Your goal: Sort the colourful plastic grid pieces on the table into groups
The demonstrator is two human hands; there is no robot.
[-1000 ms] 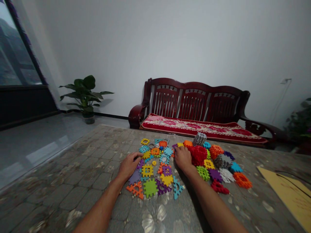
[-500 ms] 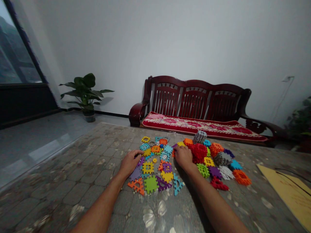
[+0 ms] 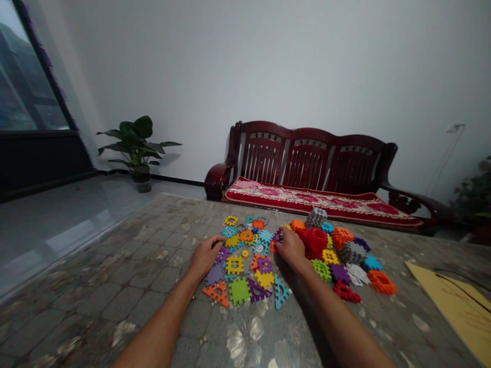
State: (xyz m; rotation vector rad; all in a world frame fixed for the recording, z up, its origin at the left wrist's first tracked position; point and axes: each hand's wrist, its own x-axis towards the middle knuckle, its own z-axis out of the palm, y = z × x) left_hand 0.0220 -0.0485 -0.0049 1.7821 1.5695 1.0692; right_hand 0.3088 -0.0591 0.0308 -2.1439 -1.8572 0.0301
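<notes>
While left fingers (image 3: 220, 238) stay spread, right fingers (image 3: 287, 234) pinch a newly shifted purple piece (image 3: 276, 235).

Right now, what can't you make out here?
All in the head view:
Right hand: its own back hides whether it holds the flat purple notched plastic piece.
Left hand: too small to tell whether it touches the flat yellow notched plastic piece.
Flat yellow straight-edged sheet, perhaps paper: cut off by the right edge.
Leafy green plant at right: cut off there too.
</notes>
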